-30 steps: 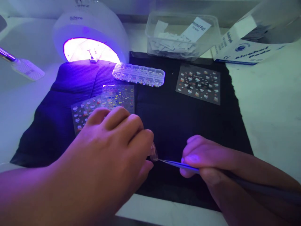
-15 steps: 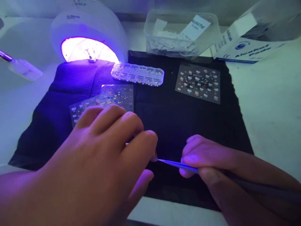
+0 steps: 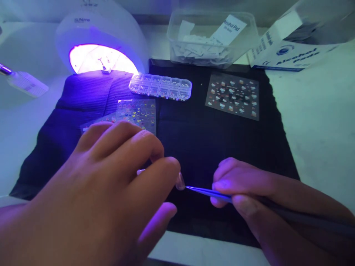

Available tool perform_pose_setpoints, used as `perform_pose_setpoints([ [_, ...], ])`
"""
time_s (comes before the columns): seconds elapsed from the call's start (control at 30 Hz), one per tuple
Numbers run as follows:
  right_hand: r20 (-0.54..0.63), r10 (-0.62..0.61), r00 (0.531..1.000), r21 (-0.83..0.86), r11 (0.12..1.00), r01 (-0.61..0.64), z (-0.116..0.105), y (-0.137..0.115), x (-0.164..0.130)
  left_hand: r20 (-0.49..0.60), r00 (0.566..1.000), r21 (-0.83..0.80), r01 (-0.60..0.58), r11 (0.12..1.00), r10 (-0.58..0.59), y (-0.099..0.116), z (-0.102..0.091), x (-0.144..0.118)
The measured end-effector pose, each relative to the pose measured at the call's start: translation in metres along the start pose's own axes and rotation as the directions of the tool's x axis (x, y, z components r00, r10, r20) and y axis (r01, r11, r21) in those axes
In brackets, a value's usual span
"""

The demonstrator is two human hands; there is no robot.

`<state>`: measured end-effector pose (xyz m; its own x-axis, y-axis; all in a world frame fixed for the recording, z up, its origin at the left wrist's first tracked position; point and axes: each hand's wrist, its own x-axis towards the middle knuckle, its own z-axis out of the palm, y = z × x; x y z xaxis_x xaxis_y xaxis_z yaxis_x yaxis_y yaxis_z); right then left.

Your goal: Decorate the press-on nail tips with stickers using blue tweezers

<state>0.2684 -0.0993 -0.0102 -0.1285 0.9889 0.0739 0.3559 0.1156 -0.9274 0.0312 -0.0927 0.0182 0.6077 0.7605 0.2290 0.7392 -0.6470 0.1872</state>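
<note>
Tweezers [image 3: 208,192] between the right fingers [image 3: 223,184]

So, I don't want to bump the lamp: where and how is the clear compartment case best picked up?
Probably pinch the case across its long edges near the rounded right end, coming from the right: it lies flat on the black cloth, its left end closest to the lamp.

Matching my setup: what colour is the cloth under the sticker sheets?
The cloth is black, tinted blue-violet near the lamp, best seen in the head view.
</note>
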Motion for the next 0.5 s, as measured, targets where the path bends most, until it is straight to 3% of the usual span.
perform_pose_setpoints([
  [0.17, -0.015, 0.011, 1.0, -0.011, 1.0, -0.011, 0.003, 0.001, 0.0, 0.026, 0.999, -0.047, -0.017, 0.999, 0.018, 0.002, 0.0, 0.001],
  [0.4, 0.068, -0.054, 0.996, -0.099, 0.993, 0.061, -0.009, 0.001, -0.002, 0.023, 0.991, -0.105, -0.126, 0.987, 0.129, 0.004, 0.003, 0.003],
  [0.5, 0.004, -0.024, 1.0, -0.022, 0.999, 0.024, -0.01, 0.003, 0.003, 0.042, 0.989, -0.149, -0.135, 0.98, 0.143, 0.003, 0.004, 0.005],
])
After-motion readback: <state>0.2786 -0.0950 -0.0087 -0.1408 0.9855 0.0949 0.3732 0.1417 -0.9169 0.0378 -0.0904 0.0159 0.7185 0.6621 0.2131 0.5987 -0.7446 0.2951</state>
